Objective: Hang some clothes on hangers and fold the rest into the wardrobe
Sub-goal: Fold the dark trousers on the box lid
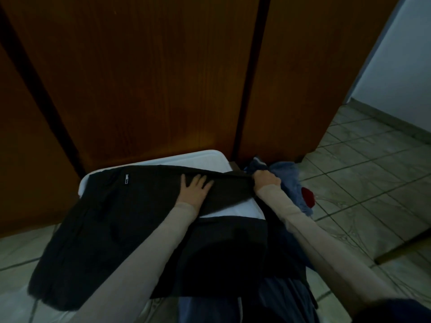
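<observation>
Fingers on the left hand are spread out flat, palm down, pressing on the dark trousers, while the right hand has its fingers curled tight round the trousers' far right edge, pulling the cloth taut between the two hands. Trousers lie across a white tub, with a small metal zip showing near the far left, and one leg hanging off the near left side over the tiles. Part of the dark cloth is folded back toward the person's lap. Just right of the tub sits a blue pile of clothes with something red on it. Wardrobe doors are right behind the tub, closed, brown wood. Pretty dim lighting overall.
</observation>
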`<state>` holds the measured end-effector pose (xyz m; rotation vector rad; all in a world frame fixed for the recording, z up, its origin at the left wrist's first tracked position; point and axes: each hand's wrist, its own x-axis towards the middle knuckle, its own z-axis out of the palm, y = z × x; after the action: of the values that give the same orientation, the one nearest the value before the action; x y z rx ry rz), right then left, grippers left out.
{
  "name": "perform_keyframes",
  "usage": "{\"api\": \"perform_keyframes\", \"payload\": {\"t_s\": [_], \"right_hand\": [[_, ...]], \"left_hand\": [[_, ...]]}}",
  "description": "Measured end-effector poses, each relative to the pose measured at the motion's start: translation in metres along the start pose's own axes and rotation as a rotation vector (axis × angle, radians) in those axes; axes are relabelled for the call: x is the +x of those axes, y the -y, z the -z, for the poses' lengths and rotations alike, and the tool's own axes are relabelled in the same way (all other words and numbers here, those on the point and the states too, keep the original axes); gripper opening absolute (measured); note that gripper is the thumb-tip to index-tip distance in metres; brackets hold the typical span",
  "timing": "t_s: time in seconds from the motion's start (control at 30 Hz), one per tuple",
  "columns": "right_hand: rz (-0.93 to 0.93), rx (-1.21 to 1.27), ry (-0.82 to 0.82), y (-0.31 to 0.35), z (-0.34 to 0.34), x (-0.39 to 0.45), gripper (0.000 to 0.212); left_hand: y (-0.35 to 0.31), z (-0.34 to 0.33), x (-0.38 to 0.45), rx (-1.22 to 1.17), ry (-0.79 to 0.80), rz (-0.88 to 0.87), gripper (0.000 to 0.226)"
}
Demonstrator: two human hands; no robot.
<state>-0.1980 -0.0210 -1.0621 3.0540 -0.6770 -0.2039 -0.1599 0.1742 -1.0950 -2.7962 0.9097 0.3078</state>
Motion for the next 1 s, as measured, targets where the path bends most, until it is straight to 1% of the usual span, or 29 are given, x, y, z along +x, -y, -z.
{"api": "perform_keyframes", "payload": {"t_s": [0.07, 0.17, 0.2, 0.27, 0.33, 0.37, 0.43, 0.47, 0.5, 0.53, 0.57, 0.6, 0.63, 0.67, 0.7, 0.77, 0.8, 0.83, 0.87, 0.93, 0.97, 1.0], "right_hand": [[-0.062, 0.185, -0.035, -0.009, 0.001, 0.003, 0.032], [-0.144, 0.383, -0.114, -0.021, 0.004, 0.004, 0.025], [-0.175, 0.435, -0.126, -0.027, 0.006, 0.006, 0.024], [-0.235, 0.499, -0.067, -0.036, 0.013, 0.008, 0.032], [-0.296, 0.484, 0.021, -0.045, 0.020, 0.003, 0.041], [-0.338, 0.474, 0.030, -0.047, 0.025, -0.002, 0.045], [-0.395, 0.488, -0.036, -0.052, 0.026, -0.007, 0.046], [-0.412, 0.530, -0.049, -0.055, 0.025, -0.008, 0.045], [-0.433, 0.628, -0.032, -0.058, 0.025, -0.009, 0.043], [-0.457, 0.759, 0.028, -0.062, 0.023, -0.009, 0.041], [-0.492, 0.864, 0.127, -0.065, 0.022, -0.013, 0.038], [-0.513, 0.896, 0.232, -0.068, 0.020, -0.017, 0.032], [-0.505, 0.866, 0.318, -0.069, 0.018, -0.022, 0.023], [-0.474, 0.805, 0.401, -0.069, 0.017, -0.029, 0.012], [-0.433, 0.730, 0.489, -0.068, 0.018, -0.038, 0.011], [-0.327, 0.533, 0.663, -0.063, 0.022, -0.046, 0.026], [-0.278, 0.407, 0.733, -0.061, 0.024, -0.046, 0.029], [-0.232, 0.291, 0.748, -0.057, 0.026, -0.044, 0.028], [-0.190, 0.188, 0.686, -0.054, 0.027, -0.040, 0.024], [-0.089, 0.091, 0.437, -0.050, 0.024, -0.032, 0.017], [-0.042, 0.107, 0.321, -0.047, 0.023, -0.028, 0.021], [-0.003, 0.176, 0.266, -0.043, 0.022, -0.024, 0.024]], "left_hand": [[-0.005, 0.005, 0.006, -0.063, 0.093, -0.084, 0.095], [-0.004, 0.013, 0.013, -0.163, 0.191, -0.059, 0.096], [-0.003, 0.015, 0.015, -0.168, 0.196, -0.045, 0.096], [-0.005, 0.020, 0.017, -0.182, 0.187, -0.013, 0.100], [-0.010, 0.023, 0.019, -0.201, 0.169, 0.017, 0.104], [-0.012, 0.023, 0.020, -0.206, 0.158, 0.032, 0.106], [-0.016, 0.020, 0.022, -0.196, 0.133, 0.057, 0.108], [-0.017, 0.020, 0.023, -0.189, 0.125, 0.065, 0.110], [-0.017, 0.020, 0.024, -0.184, 0.121, 0.069, 0.110], [-0.017, 0.020, 0.024, -0.182, 0.122, 0.072, 0.111], [-0.017, 0.021, 0.024, -0.180, 0.126, 0.074, 0.110], [-0.018, 0.021, 0.024, -0.172, 0.129, 0.075, 0.109], [-0.019, 0.022, 0.024, -0.159, 0.132, 0.077, 0.109], [-0.020, 0.021, 0.024, -0.146, 0.131, 0.078, 0.108], [-0.021, 0.019, 0.023, -0.135, 0.129, 0.078, 0.107], [-0.022, 0.017, 0.024, -0.119, 0.122, 0.078, 0.107], [-0.022, 0.016, 0.024, -0.118, 0.123, 0.077, 0.107], [-0.022, 0.016, 0.023, -0.117, 0.127, 0.077, 0.107], [-0.022, 0.017, 0.023, -0.119, 0.129, 0.077, 0.107], [-0.023, 0.018, 0.022, -0.120, 0.128, 0.076, 0.105], [-0.023, 0.018, 0.021, -0.120, 0.123, 0.074, 0.104], [-0.023, 0.018, 0.022, -0.119, 0.119, 0.071, 0.104]]}}
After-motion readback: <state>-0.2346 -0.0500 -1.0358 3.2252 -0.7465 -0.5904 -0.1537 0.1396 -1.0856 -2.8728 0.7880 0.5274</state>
